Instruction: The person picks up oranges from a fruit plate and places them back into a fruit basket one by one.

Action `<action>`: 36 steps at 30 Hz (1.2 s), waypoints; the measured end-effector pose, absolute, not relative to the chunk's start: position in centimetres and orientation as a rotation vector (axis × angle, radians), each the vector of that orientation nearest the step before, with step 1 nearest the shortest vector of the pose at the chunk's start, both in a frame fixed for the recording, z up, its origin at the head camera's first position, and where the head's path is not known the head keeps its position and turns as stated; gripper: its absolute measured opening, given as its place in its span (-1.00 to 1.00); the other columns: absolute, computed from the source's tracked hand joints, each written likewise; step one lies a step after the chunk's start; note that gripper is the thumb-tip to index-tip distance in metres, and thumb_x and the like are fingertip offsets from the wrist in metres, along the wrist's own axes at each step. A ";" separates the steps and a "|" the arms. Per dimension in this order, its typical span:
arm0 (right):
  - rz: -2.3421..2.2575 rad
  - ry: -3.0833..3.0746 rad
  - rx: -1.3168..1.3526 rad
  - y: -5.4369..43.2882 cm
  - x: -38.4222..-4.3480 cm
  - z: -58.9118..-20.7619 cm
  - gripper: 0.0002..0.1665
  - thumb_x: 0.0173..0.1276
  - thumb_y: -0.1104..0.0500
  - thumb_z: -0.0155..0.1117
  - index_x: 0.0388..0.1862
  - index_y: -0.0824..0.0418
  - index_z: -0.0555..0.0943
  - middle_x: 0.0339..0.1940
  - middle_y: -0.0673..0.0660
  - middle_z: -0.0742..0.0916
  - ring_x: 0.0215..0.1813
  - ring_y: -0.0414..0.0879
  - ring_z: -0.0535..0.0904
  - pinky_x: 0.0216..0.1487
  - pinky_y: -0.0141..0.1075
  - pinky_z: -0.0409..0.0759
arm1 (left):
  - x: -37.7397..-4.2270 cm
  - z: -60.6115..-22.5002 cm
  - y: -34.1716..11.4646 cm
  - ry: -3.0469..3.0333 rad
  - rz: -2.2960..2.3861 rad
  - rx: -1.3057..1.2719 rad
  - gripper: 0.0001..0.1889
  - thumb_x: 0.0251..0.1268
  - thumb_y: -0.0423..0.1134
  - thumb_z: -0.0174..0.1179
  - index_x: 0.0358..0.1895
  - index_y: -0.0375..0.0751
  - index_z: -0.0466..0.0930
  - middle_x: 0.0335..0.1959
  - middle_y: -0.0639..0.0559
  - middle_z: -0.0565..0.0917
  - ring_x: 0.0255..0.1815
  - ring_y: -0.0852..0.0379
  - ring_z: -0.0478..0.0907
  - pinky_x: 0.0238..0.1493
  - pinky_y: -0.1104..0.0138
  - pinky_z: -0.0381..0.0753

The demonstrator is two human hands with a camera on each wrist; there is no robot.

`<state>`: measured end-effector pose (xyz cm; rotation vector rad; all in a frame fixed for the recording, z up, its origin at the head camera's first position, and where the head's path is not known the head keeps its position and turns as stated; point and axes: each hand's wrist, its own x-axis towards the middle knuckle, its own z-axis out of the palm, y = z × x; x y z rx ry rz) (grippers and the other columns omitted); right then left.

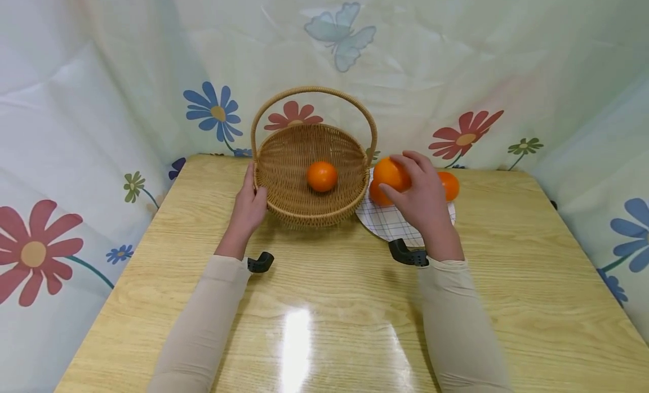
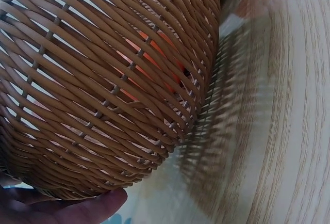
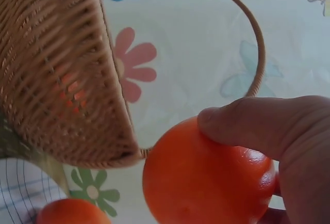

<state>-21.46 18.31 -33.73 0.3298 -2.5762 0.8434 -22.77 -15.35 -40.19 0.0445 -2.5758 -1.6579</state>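
Note:
A wicker basket with a tall arched handle stands at the back of the table, one orange inside it. My left hand grips the basket's left side; in the left wrist view its fingers press against the weave. Just right of the basket, my right hand holds another orange between thumb and fingers, raised above the checked cloth or plate. Below the held orange sits a further orange, partly hidden. One more orange shows behind the right hand.
The wooden table runs up to a flowered curtain close behind the basket. The basket's handle arches high over its opening. A dark wrist mount juts from the right sleeve, another dark mount from the left.

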 end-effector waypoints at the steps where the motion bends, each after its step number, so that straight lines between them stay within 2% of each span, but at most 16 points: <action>1: 0.853 -2.575 0.332 18.1 -21.4 -33.7 -0.36 0.18 0.09 0.44 0.26 0.12 0.53 0.37 0.24 0.43 0.31 0.28 0.37 0.19 0.19 0.45 | -22.7 -40.3 -15.4 -2.577 -1.661 0.045 -0.29 0.47 -0.14 -0.28 0.53 0.39 -0.42 0.54 -0.16 0.11 0.42 -0.13 0.30 0.36 -0.01 0.32; 6: 0.906 -2.516 0.374 16.8 -21.2 -34.1 -0.36 0.19 0.05 0.44 0.26 0.08 0.52 0.37 0.21 0.43 0.31 0.24 0.39 0.22 0.13 0.47 | -22.8 -40.4 -15.5 -2.573 -1.647 0.037 -0.29 0.47 -0.15 -0.28 0.54 0.39 -0.41 0.55 -0.14 0.08 0.48 -0.12 0.21 0.44 0.00 0.23; 11: 0.910 -2.383 0.447 15.6 -21.2 -34.9 -0.35 0.15 0.07 0.48 0.24 0.11 0.54 0.34 0.23 0.47 0.34 0.19 0.38 0.21 0.09 0.51 | -22.8 -40.4 -15.4 -2.575 -1.641 0.022 -0.29 0.48 -0.15 -0.28 0.54 0.36 -0.41 0.56 -0.13 0.08 0.48 -0.12 0.20 0.44 0.01 0.22; 16: 0.920 -2.282 0.534 14.2 -21.3 -35.7 -0.33 0.13 0.12 0.50 0.24 0.18 0.53 0.33 0.25 0.48 0.35 0.17 0.40 0.18 0.05 0.55 | -22.9 -40.3 -15.3 -2.584 -1.620 0.028 -0.29 0.47 -0.14 -0.28 0.55 0.34 -0.42 0.55 -0.14 0.09 0.48 -0.13 0.21 0.45 0.00 0.21; 21: 0.912 -2.279 0.583 13.2 -21.2 -36.3 -0.31 0.14 0.10 0.49 0.26 0.21 0.51 0.36 0.24 0.47 0.39 0.12 0.38 0.06 -0.01 0.62 | -22.7 -40.4 -15.4 -2.588 -1.620 0.044 -0.29 0.47 -0.12 -0.27 0.54 0.37 -0.41 0.54 -0.16 0.12 0.46 -0.14 0.23 0.44 0.00 0.22; 29: 0.890 -2.289 0.616 12.4 -21.3 -37.1 -0.33 0.16 0.09 0.47 0.26 0.19 0.50 0.39 0.24 0.45 0.41 0.14 0.36 0.29 0.03 0.46 | -22.6 -40.5 -15.5 -2.589 -1.618 0.041 -0.29 0.46 -0.10 -0.28 0.54 0.34 -0.42 0.54 -0.17 0.10 0.46 -0.14 0.23 0.44 0.00 0.23; 36: 0.880 -2.281 0.640 12.2 -21.3 -37.2 -0.35 0.18 0.08 0.45 0.25 0.21 0.50 0.38 0.24 0.46 0.40 0.13 0.38 0.30 0.01 0.46 | -22.7 -40.3 -15.2 -2.576 -1.626 0.024 -0.28 0.47 -0.14 -0.26 0.55 0.34 -0.41 0.54 -0.16 0.11 0.45 -0.15 0.26 0.41 -0.02 0.26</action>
